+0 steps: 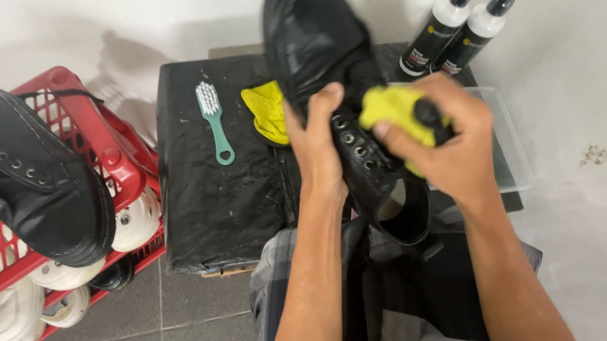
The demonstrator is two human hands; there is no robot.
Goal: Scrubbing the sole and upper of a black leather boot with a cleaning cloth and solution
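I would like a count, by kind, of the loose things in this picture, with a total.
Black leather boots: 2, one in the left hand at, one on the red plastic crate at
Yellow cloths: 2, in the right hand
White spray bottles with black caps: 2
Teal-handled brush: 1
Total: 7
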